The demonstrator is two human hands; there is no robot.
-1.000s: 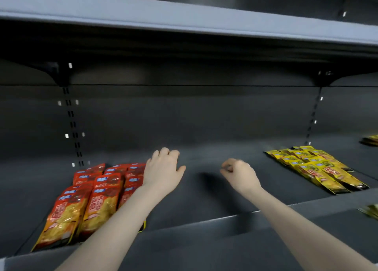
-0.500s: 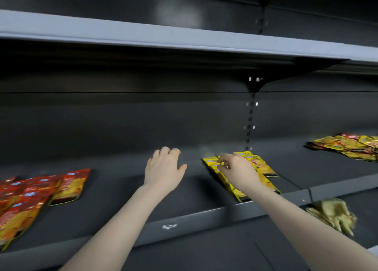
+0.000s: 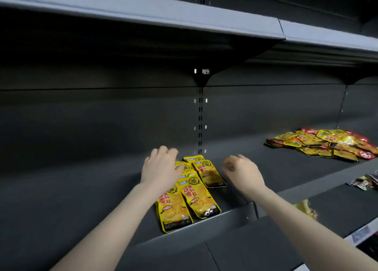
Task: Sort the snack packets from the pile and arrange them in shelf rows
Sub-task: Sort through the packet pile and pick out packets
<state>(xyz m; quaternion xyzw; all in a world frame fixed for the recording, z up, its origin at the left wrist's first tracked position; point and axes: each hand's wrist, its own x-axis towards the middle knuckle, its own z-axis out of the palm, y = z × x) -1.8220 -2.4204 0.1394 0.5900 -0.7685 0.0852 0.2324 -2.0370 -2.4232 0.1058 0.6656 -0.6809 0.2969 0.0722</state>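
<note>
Snack packets [image 3: 191, 197], glossy yellow with red lettering and dark bottom edges, lie overlapping in 2 rows on the dark shelf [image 3: 81, 199]. Left hand [image 3: 160, 168] rests over them, fingers loosely curled, empty. Right hand [image 3: 243, 171] is fisted beside them. A mixed pile [image 3: 325, 143] sits far right.

Glossy plastic packets [image 3: 196, 197], matt metal shelf [image 3: 235, 213]

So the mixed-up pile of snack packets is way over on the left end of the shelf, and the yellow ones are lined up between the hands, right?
Not quite. The head view shows the mixed pile at the right end of the shelf, not the left. The rest holds: the yellow packets lie in rows between the left hand and the right hand.
</note>
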